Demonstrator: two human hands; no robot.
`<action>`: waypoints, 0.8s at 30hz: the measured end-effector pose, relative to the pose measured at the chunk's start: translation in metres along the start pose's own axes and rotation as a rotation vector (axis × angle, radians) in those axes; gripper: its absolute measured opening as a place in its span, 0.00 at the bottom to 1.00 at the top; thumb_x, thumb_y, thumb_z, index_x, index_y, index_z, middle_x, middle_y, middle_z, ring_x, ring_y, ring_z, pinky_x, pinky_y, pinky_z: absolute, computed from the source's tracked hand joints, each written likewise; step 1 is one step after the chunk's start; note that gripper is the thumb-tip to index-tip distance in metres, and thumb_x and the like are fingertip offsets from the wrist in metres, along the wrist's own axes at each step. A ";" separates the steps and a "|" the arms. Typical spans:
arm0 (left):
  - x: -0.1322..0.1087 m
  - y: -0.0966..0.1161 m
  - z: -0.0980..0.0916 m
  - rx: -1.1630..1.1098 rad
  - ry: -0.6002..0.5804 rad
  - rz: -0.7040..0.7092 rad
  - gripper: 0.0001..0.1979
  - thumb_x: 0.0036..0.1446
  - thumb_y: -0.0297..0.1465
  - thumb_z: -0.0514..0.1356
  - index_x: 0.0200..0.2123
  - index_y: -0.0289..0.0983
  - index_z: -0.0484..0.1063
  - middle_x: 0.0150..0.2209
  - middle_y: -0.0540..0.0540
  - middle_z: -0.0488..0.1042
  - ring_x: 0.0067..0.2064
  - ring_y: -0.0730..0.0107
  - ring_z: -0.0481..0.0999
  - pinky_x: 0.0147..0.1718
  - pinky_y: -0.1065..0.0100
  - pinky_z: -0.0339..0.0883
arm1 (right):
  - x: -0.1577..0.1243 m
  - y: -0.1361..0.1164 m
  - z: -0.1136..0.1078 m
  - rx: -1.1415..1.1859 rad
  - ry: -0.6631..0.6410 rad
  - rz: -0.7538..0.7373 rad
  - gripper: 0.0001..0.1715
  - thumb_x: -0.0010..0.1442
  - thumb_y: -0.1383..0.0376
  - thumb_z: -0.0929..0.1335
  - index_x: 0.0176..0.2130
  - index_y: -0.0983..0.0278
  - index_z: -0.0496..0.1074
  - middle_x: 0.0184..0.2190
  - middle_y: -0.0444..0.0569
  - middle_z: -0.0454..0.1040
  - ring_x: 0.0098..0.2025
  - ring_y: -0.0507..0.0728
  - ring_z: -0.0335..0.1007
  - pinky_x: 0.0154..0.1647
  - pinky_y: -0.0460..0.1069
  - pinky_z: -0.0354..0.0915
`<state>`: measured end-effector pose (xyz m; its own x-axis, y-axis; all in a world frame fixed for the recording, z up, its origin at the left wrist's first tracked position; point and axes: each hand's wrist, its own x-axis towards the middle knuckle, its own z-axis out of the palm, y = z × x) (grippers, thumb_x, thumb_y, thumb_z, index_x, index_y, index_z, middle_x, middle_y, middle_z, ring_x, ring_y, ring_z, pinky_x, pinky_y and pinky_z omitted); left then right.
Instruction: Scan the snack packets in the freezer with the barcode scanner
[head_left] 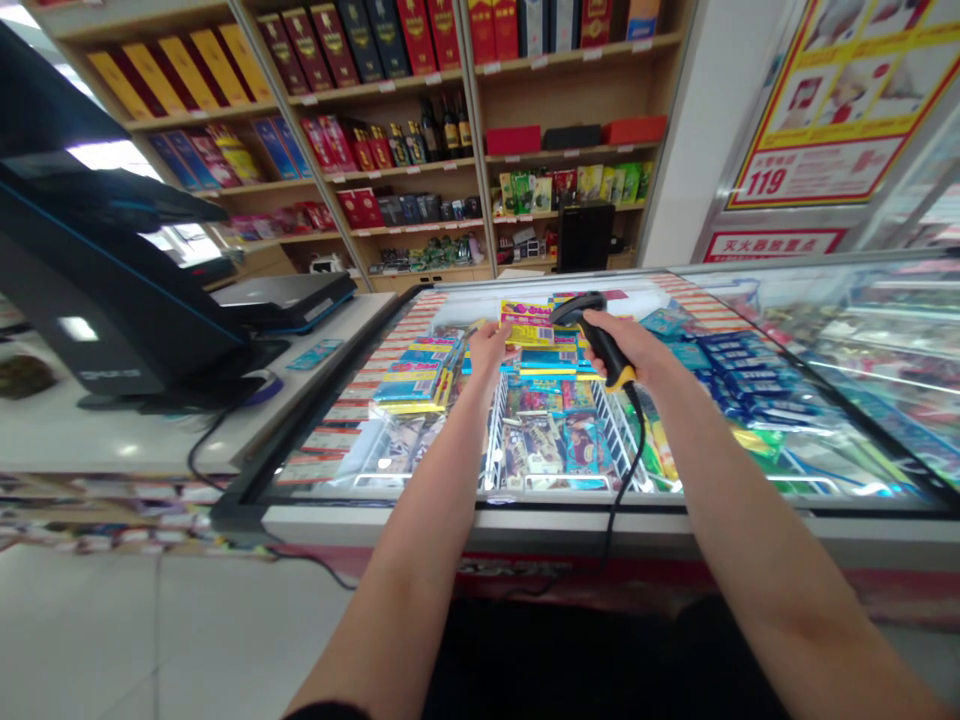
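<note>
My right hand is shut around the black and yellow handle of a handheld barcode scanner, with its head pointing up and left over the freezer. A black cable runs from the scanner down across the freezer's front edge. My left hand is open, fingers reaching just left of a yellow and pink ice cream packet. I cannot tell whether they touch it. Below both hands, a glass-topped chest freezer holds wire baskets of colourful frozen-treat packets.
A black point-of-sale terminal and a laptop-like device stand on a white counter to the left. Wooden shelves of boxed liquor and gifts rise behind the freezer. A red and yellow poster hangs at the right.
</note>
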<state>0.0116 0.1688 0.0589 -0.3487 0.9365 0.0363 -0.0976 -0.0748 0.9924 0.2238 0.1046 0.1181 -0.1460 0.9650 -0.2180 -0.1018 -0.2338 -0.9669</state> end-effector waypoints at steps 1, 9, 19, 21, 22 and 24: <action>0.000 0.000 0.000 -0.004 -0.003 0.000 0.11 0.54 0.34 0.66 0.39 0.34 0.76 0.26 0.49 0.75 0.27 0.76 0.75 0.35 0.67 0.78 | 0.000 0.000 0.001 0.000 -0.005 0.001 0.18 0.68 0.55 0.66 0.32 0.65 0.67 0.16 0.48 0.71 0.13 0.50 0.64 0.12 0.43 0.61; 0.004 -0.004 0.000 -0.029 0.004 0.002 0.11 0.56 0.34 0.65 0.40 0.33 0.75 0.27 0.50 0.74 0.26 0.78 0.75 0.36 0.67 0.77 | -0.001 0.001 0.003 -0.006 -0.030 -0.011 0.18 0.69 0.56 0.64 0.32 0.65 0.67 0.16 0.47 0.70 0.13 0.50 0.63 0.12 0.43 0.62; 0.003 -0.003 -0.001 -0.053 0.012 0.006 0.10 0.56 0.33 0.65 0.39 0.34 0.74 0.28 0.49 0.76 0.28 0.76 0.77 0.38 0.65 0.78 | -0.003 0.001 0.005 -0.013 -0.032 -0.009 0.19 0.69 0.56 0.64 0.30 0.65 0.67 0.16 0.47 0.70 0.13 0.50 0.63 0.11 0.43 0.62; 0.001 -0.002 -0.001 -0.047 0.012 0.002 0.10 0.56 0.34 0.65 0.39 0.34 0.74 0.29 0.48 0.77 0.29 0.74 0.78 0.38 0.65 0.78 | -0.004 0.001 0.006 -0.019 -0.034 -0.010 0.19 0.69 0.57 0.64 0.30 0.65 0.67 0.16 0.47 0.70 0.13 0.50 0.63 0.11 0.43 0.62; 0.001 -0.001 -0.001 -0.045 0.011 0.000 0.11 0.56 0.34 0.65 0.39 0.34 0.74 0.29 0.48 0.77 0.30 0.74 0.78 0.39 0.64 0.78 | -0.004 0.001 0.006 -0.022 -0.034 -0.008 0.19 0.69 0.56 0.64 0.30 0.65 0.67 0.16 0.47 0.70 0.13 0.50 0.63 0.11 0.43 0.62; 0.000 0.000 -0.001 -0.044 0.012 -0.004 0.11 0.55 0.34 0.66 0.39 0.34 0.74 0.29 0.48 0.77 0.30 0.73 0.79 0.39 0.64 0.78 | -0.004 0.000 0.006 -0.025 -0.034 -0.003 0.19 0.69 0.56 0.64 0.30 0.65 0.66 0.16 0.47 0.70 0.13 0.50 0.63 0.11 0.43 0.62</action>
<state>0.0112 0.1682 0.0589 -0.3590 0.9328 0.0306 -0.1403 -0.0863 0.9863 0.2181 0.0997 0.1194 -0.1793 0.9610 -0.2104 -0.0776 -0.2270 -0.9708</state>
